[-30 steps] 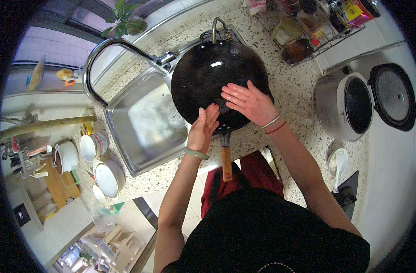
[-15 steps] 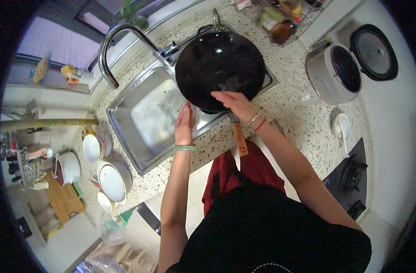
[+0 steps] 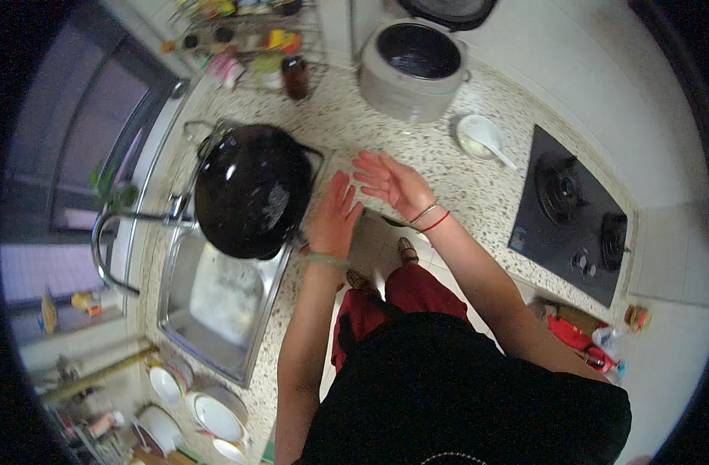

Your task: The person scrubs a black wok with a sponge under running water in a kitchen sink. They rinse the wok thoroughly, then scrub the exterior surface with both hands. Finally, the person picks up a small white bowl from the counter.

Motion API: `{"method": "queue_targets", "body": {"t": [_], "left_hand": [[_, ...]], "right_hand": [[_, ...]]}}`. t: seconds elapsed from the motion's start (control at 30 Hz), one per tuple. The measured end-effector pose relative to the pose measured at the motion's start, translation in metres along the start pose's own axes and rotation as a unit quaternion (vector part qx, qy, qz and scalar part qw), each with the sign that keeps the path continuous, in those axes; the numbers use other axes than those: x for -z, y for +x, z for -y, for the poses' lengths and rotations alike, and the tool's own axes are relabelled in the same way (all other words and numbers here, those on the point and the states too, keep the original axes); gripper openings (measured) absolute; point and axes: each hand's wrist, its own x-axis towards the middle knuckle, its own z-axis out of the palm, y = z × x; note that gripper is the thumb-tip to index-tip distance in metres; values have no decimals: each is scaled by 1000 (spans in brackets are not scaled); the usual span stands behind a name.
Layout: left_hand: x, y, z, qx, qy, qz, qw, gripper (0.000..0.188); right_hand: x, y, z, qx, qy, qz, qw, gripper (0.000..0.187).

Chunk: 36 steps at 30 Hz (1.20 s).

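My left hand [image 3: 335, 221], with a pale green bangle at its wrist, is held up beside the black wok [image 3: 253, 194]. Its fingers are spread and hold nothing. To the right of it, my right hand [image 3: 393, 184] is also empty, fingers apart, over the counter's front edge; a bracelet and a red string circle that wrist. The wok rests across the far part of the steel sink [image 3: 176, 298], its rounded underside apparently facing up. My left hand and forearm hide its handle. White suds [image 3: 229, 298] lie in the sink basin.
A chrome faucet [image 3: 98, 248] arches over the sink. Farther back stand a rice cooker [image 3: 405, 97] with raised lid and a rack of jars [image 3: 253, 39]. A bowl with a white spoon [image 3: 478, 139] sits near the black gas stove [image 3: 571, 209]. Pots [image 3: 215, 415] stand at lower left.
My view has turned to the right, toward the stove. Both hands have come away from the wok and sink side, closer together, with their fingers spreading. The wok stays over the sink.
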Motion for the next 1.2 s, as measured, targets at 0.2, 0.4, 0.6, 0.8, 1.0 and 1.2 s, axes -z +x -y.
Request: {"method": "queue_targets", "body": {"t": [0.2, 0.4, 0.6, 0.8, 1.0, 1.2], "left_hand": [[-107, 77, 72, 138, 34, 94, 985, 55], [-158, 145, 148, 197, 68, 14, 978, 68], [-159, 192, 189, 183, 43, -36, 981, 64], [-162, 207, 198, 193, 69, 4, 979, 56], [-165, 203, 196, 171, 7, -43, 984, 51], [-148, 164, 170, 154, 10, -91, 984, 54]], "right_hand": [[111, -49, 88, 125, 27, -163, 978, 44], [221, -65, 145, 166, -103, -369, 909, 44], [298, -29, 162, 79, -181, -407, 892, 45], [343, -1, 143, 10, -179, -391, 903, 35], [337, 3, 137, -5, -224, -392, 892, 38], [283, -13, 141, -37, -279, -341, 897, 37]]}}
